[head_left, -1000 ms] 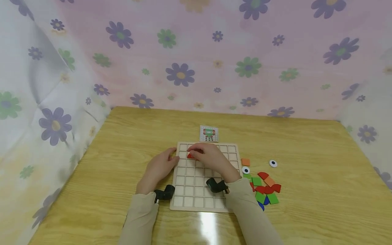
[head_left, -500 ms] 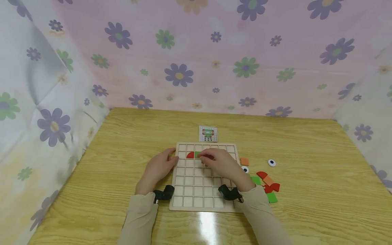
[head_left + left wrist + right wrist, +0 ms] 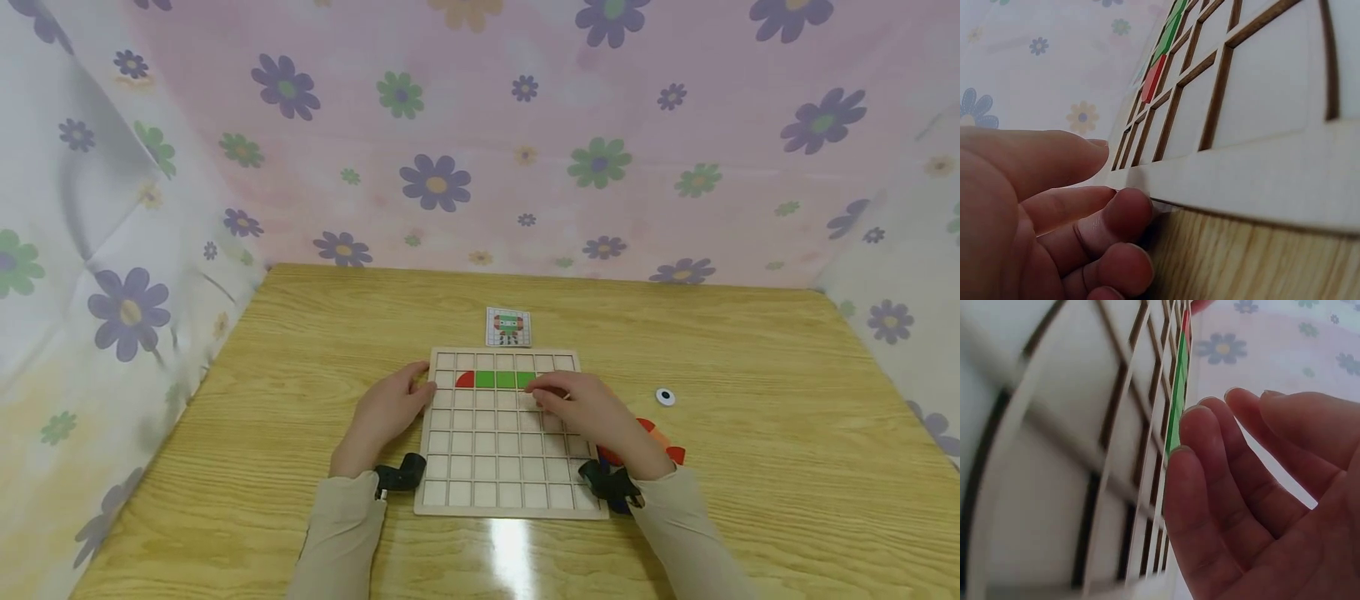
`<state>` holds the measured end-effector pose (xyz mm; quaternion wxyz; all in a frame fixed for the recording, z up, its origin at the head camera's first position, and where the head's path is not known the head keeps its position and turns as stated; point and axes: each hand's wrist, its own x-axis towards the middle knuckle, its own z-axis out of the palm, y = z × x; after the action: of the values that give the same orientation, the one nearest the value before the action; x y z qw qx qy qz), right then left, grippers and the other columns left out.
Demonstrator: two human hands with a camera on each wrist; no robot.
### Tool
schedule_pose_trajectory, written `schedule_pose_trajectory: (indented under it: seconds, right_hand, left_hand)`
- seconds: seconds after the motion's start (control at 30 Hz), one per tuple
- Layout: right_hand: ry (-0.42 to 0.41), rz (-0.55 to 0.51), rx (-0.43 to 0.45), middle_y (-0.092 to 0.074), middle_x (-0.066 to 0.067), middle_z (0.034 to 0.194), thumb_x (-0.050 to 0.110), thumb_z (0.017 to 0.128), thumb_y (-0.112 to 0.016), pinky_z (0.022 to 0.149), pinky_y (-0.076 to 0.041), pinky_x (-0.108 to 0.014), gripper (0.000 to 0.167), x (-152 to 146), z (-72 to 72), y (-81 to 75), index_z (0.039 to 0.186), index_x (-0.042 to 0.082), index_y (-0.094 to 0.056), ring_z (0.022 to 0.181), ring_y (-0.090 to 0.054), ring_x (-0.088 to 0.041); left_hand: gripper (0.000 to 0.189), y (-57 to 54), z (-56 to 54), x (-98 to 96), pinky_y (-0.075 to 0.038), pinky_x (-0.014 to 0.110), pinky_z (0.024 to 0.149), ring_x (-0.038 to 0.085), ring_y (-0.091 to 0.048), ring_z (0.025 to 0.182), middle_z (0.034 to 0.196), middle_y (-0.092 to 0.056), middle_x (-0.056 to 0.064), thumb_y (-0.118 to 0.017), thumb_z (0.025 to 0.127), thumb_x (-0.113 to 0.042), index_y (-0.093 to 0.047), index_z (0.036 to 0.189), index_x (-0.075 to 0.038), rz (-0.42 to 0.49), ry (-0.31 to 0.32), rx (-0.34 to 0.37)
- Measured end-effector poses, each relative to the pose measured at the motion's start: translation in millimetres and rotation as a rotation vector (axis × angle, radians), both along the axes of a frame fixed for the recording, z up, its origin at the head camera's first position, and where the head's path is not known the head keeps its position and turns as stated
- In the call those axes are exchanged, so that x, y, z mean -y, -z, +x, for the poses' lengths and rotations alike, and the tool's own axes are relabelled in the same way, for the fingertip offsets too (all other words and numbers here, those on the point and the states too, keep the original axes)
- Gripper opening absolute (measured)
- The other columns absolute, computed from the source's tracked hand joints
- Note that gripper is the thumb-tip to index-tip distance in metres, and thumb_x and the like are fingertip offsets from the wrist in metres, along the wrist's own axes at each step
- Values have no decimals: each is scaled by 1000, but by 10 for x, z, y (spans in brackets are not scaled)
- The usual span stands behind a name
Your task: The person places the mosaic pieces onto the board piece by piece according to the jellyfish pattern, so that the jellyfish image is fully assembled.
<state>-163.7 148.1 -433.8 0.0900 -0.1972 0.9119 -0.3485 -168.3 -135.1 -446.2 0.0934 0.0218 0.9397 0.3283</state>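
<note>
A wooden grid board (image 3: 497,498) lies on the table. In its second row from the far edge sit a red quarter-circle piece (image 3: 466,380) and, to its right, three green square tiles (image 3: 506,380). My left hand (image 3: 381,421) rests at the board's left edge, fingers relaxed; the left wrist view shows the fingertips (image 3: 1127,209) by the rim. My right hand (image 3: 596,417) is over the board's right side, its fingertips at the rightmost visible green tile. Loosely bent fingers (image 3: 1200,434) with nothing between them appear in the right wrist view.
A small card (image 3: 508,327) with a coloured grid figure lies just beyond the board. Right of the board, red, orange and blue pieces are partly covered by my right arm. One white eye disc (image 3: 665,397) lies farther right. A flowered cloth (image 3: 495,125) hangs behind the table.
My right hand has moved right along the row, from the red quarter-circle to the third green tile, uncovering green squares. My left hand has stayed at the board's left edge.
</note>
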Motion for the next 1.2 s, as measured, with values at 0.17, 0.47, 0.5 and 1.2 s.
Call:
schedule_pose_trajectory:
  seconds: [0.17, 0.47, 0.5, 1.2]
  right_hand:
    - [42, -19, 35, -61, 5, 99, 33, 91, -50, 71, -45, -32, 24, -225, 17, 19, 108, 22, -64, 83, -57, -11]
    - [163, 4, 68, -62, 3, 93, 40, 88, -52, 59, -44, -31, 30, -673, 100, 39, 108, 22, -63, 72, -54, -17]
    - [172, 20, 62, -61, 3, 96, 41, 87, -52, 62, -44, -31, 31, -713, 108, 34, 108, 22, -63, 74, -54, -16]
    - [73, 171, 186, -54, 1, 85, 36, 81, -64, 64, -42, -31, 29, -1176, 81, 27, 102, 16, -62, 76, -48, -17]
  left_hand:
    - [46, 12, -5, 10, -35, 29, 57, 13, -46, 57, 66, -51, -4, -50, 89, -36, -46, 131, -16, -1, -3, 1]
    - [46, 17, -4, -8, -35, 29, 56, 14, -46, 56, 65, -51, -4, -51, 89, -34, -46, 131, -17, 4, -2, 11]
    - [45, 17, -2, -8, -35, 29, 55, 13, -46, 56, 66, -51, -4, -51, 89, -34, -46, 131, -16, 4, 0, 10]
    - [45, 9, -8, -7, -36, 28, 54, 13, -47, 58, 69, -53, -4, -53, 88, -29, -46, 131, -16, 4, 2, 5]
